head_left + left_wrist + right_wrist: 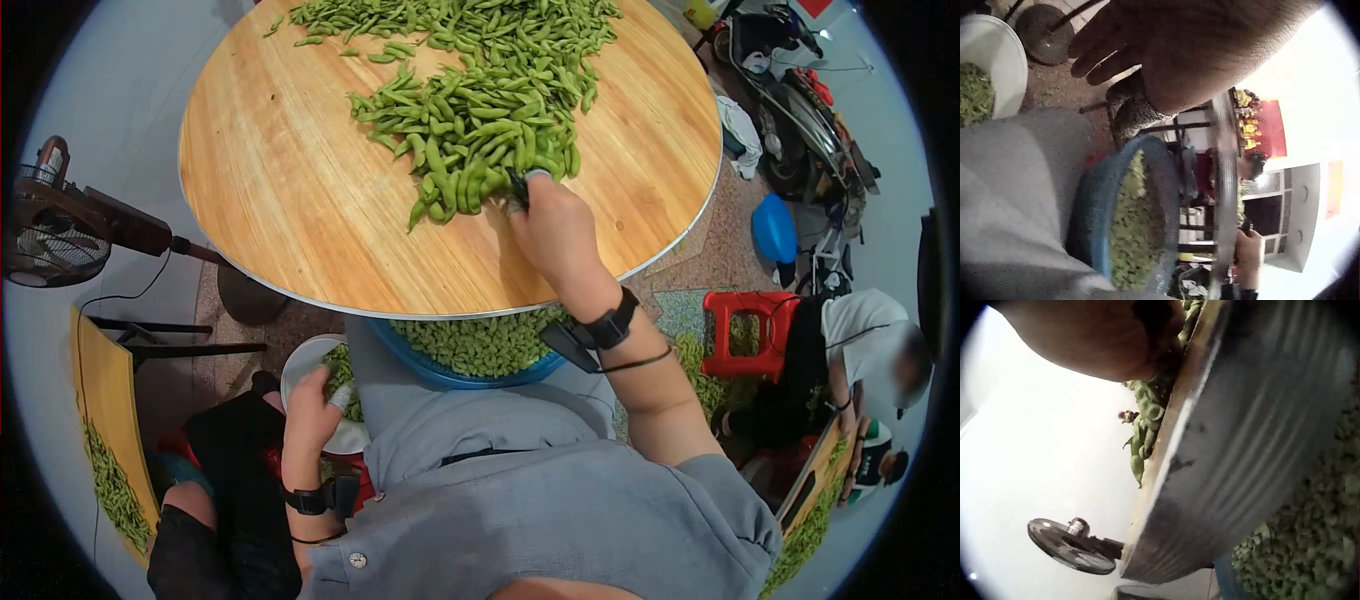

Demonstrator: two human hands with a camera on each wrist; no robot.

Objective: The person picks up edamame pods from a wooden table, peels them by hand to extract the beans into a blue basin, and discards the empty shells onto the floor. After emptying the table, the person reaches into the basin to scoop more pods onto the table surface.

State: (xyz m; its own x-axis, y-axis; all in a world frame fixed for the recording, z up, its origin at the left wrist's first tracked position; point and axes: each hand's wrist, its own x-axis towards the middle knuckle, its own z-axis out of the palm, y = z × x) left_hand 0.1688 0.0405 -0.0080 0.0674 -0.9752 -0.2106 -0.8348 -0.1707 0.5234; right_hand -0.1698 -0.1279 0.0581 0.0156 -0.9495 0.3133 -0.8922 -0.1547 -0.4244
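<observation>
In the head view my right hand [557, 230] is at the near edge of a heap of green soybean pods [480, 120] on the round wooden table [290, 200]. Its thumb and forefinger pinch a small black object [518, 186], and pods lie right by the fingertips. Pale wraps cover those two digits. My left hand [312, 412] hangs low beside a white bucket [290, 375] with greenery inside. The left wrist view shows the left hand's fingers extended and its thumb in a speckled wrap [1135, 115], holding nothing.
Under the table's front edge a blue basin [400, 362] full of shelled green beans sits between my legs. A fan [65, 225] stands at left. Right of me are a red stool [752, 335], a seated person [860, 340] and a parked motorbike [800, 130].
</observation>
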